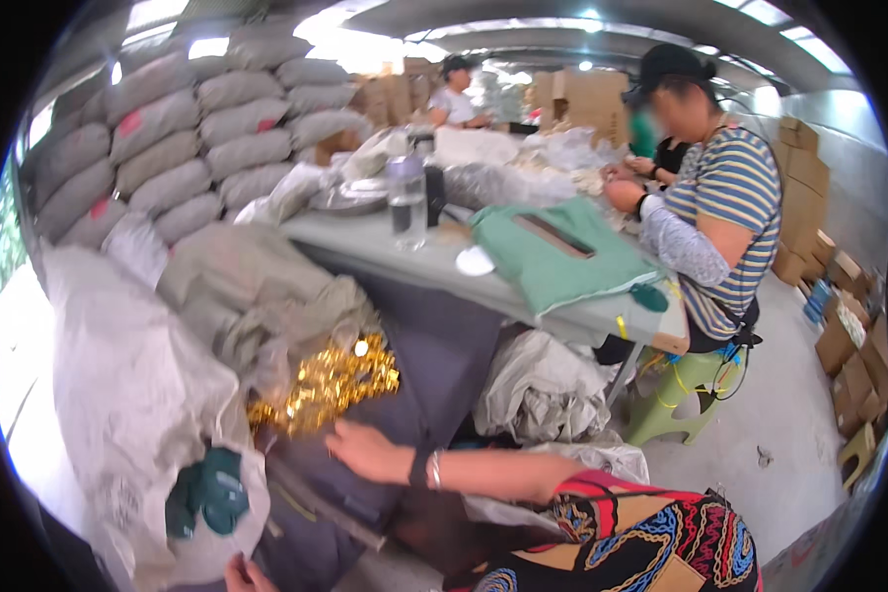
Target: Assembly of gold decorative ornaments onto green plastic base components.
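Observation:
My right hand (365,452) reaches over a dark cloth (439,331), its fingers stretched toward a heap of shiny gold-wrapped pieces (340,387). No object shows in that hand; a black band and a bracelet circle its wrist. At the lower edge, my left hand (251,574) shows only its fingers, slightly apart and close to the rim of a large white woven sack (148,365). Nothing can be made out in them. Inside the sack's mouth lie dark green rounded pieces (222,490) with pale print. A grey-beige sack (257,281) lies behind the gold heap.
A long table (434,264) holds a green bag (562,252), a clear bottle (407,202) and plastic-wrapped goods. A person in a striped shirt (730,197) sits at its right on a green stool (676,400). Stacked sacks (168,128) and cardboard boxes (799,187) stand around.

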Demonstrator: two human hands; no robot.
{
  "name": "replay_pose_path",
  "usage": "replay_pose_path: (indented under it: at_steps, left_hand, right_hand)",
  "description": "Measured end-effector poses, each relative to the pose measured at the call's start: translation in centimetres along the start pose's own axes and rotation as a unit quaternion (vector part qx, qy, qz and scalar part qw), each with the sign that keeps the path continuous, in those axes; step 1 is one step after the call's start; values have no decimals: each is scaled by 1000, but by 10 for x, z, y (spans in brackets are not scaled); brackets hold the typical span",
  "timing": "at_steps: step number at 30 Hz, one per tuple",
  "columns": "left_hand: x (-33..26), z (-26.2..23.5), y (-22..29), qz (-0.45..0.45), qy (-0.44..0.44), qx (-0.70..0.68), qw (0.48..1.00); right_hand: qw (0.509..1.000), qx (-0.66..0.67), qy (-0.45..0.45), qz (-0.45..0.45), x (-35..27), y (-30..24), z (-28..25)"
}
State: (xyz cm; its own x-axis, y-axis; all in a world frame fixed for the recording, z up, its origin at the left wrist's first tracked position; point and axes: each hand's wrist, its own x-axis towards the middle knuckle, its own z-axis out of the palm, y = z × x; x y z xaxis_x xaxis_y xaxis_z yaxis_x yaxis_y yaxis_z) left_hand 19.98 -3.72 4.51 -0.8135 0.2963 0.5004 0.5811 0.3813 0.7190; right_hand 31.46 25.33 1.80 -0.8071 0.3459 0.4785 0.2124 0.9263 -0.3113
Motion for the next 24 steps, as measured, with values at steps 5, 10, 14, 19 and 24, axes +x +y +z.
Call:
replay_pose_path:
  at_steps: [5, 10, 14, 19, 24]
  left_hand:
    - [-9, 19, -22, 32, -25, -5, 999]
    - [-4, 26, -25, 28, -44, 19, 998]
    - [1, 47, -26, 5, -38, -54, 998]
    - [1, 41, -22, 25, -14, 3, 1000]
    - [-1, 41, -25, 49, -27, 51, 997]
  right_hand:
    - [994, 59, 86, -9, -32, -4, 0]
    - [997, 52, 59, 8, -30, -3, -6]
    - [997, 56, 48, 24, -18, 7, -5]
    - [996, 69, 62, -9, -11, 0, -9]
    - [996, 67, 63, 10, -20, 4, 2]
